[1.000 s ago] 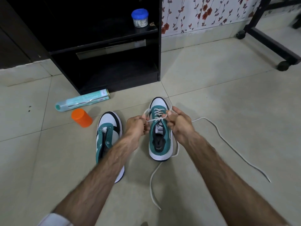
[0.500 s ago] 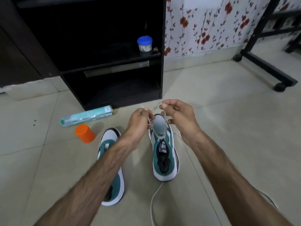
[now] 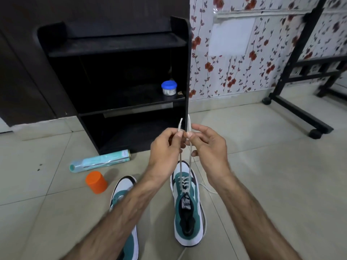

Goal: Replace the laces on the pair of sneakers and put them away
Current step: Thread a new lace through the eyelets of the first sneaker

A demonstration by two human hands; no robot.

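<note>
Fingers of both hands pinch the two ends of a white lace and hold them up, side by side, above the right sneaker. The left hand nips one end between thumb and forefinger, its tip poking up past the fingers; the right hand nips the other end the same way, with its remaining fingers loosely spread. The two hands almost touch at the fingertips. From the pinch both strands run straight down at 6 o'clock to the sneaker's upper eyelets, where the lace is crossed through several rows over the tongue.

That sneaker is teal and white and stands flat on the floor, toe pointing to 12 o'clock. A loose length of white cord lies on the tiles at its 3 o'clock side and curls along its outer edge. The second sneaker, in matching colours, lies at 9 o'clock of the first, largely hidden under the left forearm.

At 10 o'clock from the sneakers an orange cap sits on the tiles, and just beyond it a pale green can lies on its side. Behind them, at 12 o'clock, stands a black shelf; a blue-lidded tub rests on its middle board. A black wheeled frame stands at 2 o'clock, against floral wallpaper.
</note>
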